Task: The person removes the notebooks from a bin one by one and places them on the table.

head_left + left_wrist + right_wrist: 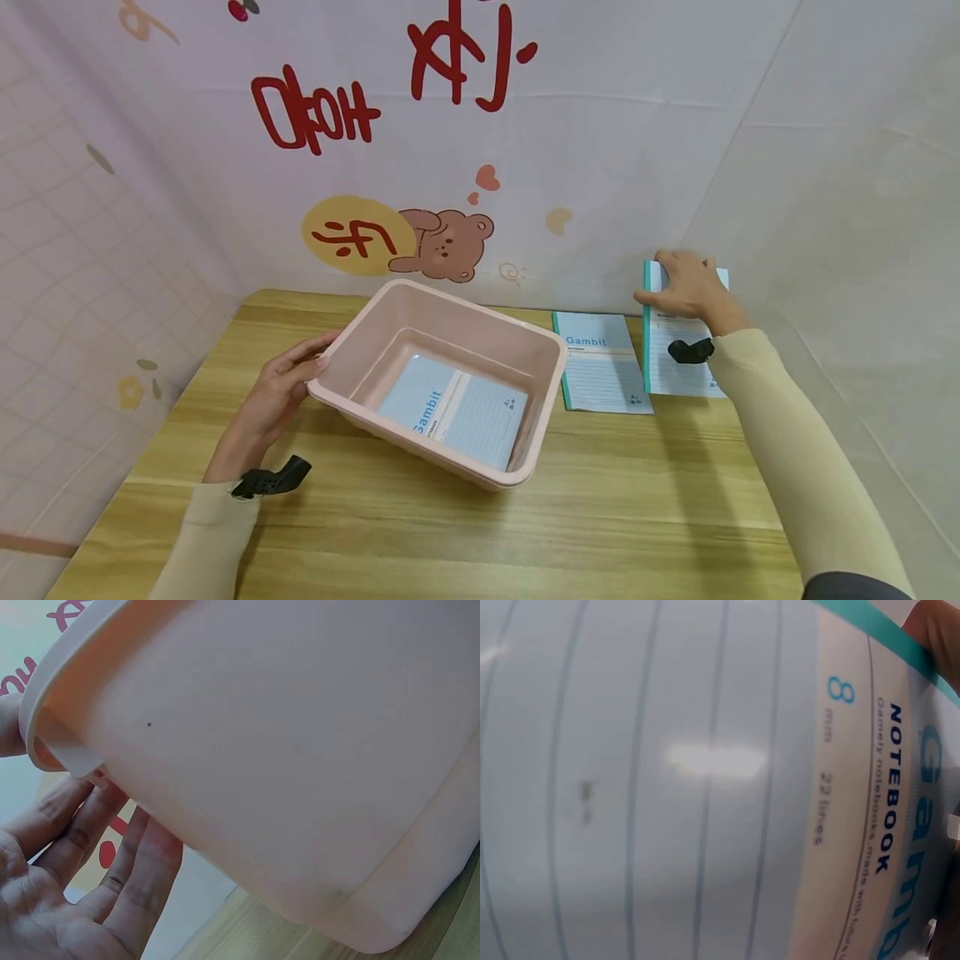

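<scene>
My left hand holds a pink plastic basin by its left corner. In the left wrist view the thumb lies at the rim and the fingers press the outer wall from below. Inside the basin lies a light blue Gambit notebook, flat on the bottom. At the back right, my right hand grips a second notebook with a green spine, fingers spread over its top part. That notebook's cover fills most of the right wrist view.
Another Gambit notebook lies on the wooden table, between the basin and the held notebook. A white wall sheet with red characters and a printed bear rises behind the table, and a pale wall stands at the right.
</scene>
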